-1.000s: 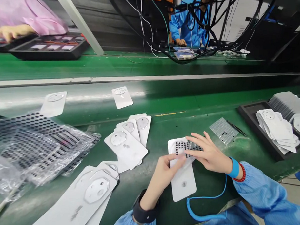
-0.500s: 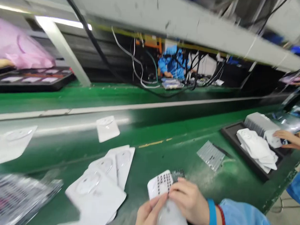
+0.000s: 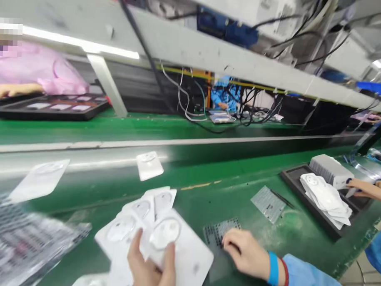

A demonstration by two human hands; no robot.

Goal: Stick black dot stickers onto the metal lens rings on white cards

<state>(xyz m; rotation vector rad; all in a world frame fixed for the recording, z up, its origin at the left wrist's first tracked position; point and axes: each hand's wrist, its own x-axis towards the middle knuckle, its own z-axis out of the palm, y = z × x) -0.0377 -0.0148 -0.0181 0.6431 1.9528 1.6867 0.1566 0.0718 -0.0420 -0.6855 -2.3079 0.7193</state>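
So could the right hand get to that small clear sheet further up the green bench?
Probably yes: the right hand rests on a dotted sheet close by, and only bare green bench lies between it and the small clear sheet.

surface: green bench [image 3: 207,202] | on it: white cards [image 3: 163,200]; dotted sheet [image 3: 220,231]; grid sheet [image 3: 268,203]; black tray [image 3: 293,180]
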